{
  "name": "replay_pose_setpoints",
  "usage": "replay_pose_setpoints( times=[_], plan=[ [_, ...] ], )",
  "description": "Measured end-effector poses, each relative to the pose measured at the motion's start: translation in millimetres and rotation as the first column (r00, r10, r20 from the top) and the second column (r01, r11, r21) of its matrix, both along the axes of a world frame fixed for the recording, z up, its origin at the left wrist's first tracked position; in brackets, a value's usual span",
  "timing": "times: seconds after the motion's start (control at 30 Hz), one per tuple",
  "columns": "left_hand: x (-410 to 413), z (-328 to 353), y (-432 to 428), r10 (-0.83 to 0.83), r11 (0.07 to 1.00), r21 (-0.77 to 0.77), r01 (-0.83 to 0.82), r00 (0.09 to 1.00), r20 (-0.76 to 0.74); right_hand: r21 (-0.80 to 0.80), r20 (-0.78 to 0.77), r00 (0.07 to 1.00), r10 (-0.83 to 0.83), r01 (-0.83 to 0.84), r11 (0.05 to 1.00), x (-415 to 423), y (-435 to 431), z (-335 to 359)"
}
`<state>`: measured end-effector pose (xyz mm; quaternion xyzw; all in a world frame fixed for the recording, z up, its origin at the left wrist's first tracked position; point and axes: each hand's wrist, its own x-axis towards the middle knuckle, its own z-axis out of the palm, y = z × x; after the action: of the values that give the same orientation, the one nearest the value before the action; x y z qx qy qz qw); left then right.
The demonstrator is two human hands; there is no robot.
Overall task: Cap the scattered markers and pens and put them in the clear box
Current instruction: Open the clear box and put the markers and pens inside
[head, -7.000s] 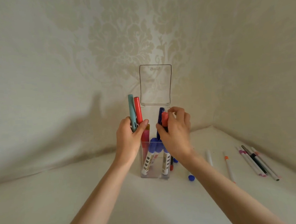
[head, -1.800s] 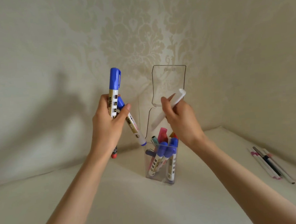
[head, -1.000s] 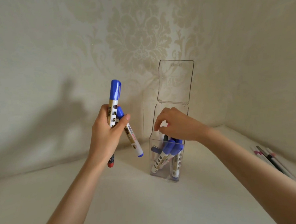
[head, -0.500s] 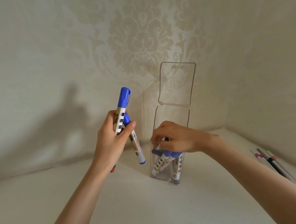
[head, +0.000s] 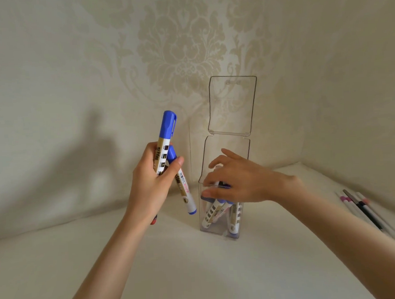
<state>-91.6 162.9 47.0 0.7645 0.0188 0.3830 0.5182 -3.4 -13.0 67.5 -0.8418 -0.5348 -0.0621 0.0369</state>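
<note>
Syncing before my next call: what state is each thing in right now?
Lid: hinged open, standing upright.
Clear box: upright, holds several markers.
Blue markers: capped, gripped by left hand.
Right hand: fingers spread at the box's mouth.
Thin pens: lying on the table, outside the box.

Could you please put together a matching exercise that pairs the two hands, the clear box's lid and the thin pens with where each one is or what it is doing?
Column one:
1. left hand
2. right hand
3. lid of the clear box
4. thin pens

Column two:
A. lying on the table, far right
B. standing open above the box
C. gripping blue-capped markers beside the box
D. fingers spread over the box's mouth

Pairs: 1-C, 2-D, 3-B, 4-A.
</note>
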Motion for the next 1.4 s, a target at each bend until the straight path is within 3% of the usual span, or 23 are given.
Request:
replay_pose_setpoints(
  times=[0.1, 0.17, 0.4, 0.53, 0.73, 0.9, 1.03, 1.4],
  plan=[
    [0.5, 0.6, -1.1, -0.006, 1.000, 0.007, 0.006, 1.000, 0.001, 0.324, -0.117, 0.993, 0.002, 0.036, 0.945, -2.5, -10.6, 6.7],
    [1.6, 2.9, -1.8, -0.007, 1.000, 0.022, 0.007, 1.000, 0.004, 0.401, -0.059, 0.998, 0.000, 0.024, 0.916, 1.3, -17.3, 6.7],
    [4.2, 7.6, -5.4, -0.005, 0.999, 0.040, 0.004, 1.000, 0.027, 0.266, 0.186, 0.982, 0.017, -0.067, 0.962, 1.9, -20.2, -8.9],
    [3.2, 2.5, -6.5, -0.002, 0.999, 0.042, 0.001, 1.000, 0.028, 0.253, 0.253, 0.967, 0.010, -0.077, 0.964, -0.6, -21.1, -15.0],
    [8.1, 11.3, -6.6, 0.044, 0.999, -0.014, -0.043, 0.985, 0.168, 0.166, 0.321, 0.930, -0.181, 0.133, 0.977, 4.1, -23.5, -20.0],
    [20.5, 30.2, -19.1, 0.035, 0.999, 0.010, -0.038, 0.971, 0.235, 0.264, 0.279, 0.951, -0.134, 0.058, 0.963, 5.4, -26.2, -23.1],
    [31.6, 26.9, -29.4, 0.051, 0.966, 0.244, -0.084, 0.989, 0.139, 0.423, 0.213, 0.963, -0.167, 0.062, 0.904, 7.8, -34.4, -24.8],
    [36.4, -21.3, -35.3, 0.174, 0.893, 0.418, -0.167, 0.985, 0.021, 0.448, 0.165, 0.971, -0.175, 0.085, 0.890, 6.5, -35.0, -37.2]
  ],
)
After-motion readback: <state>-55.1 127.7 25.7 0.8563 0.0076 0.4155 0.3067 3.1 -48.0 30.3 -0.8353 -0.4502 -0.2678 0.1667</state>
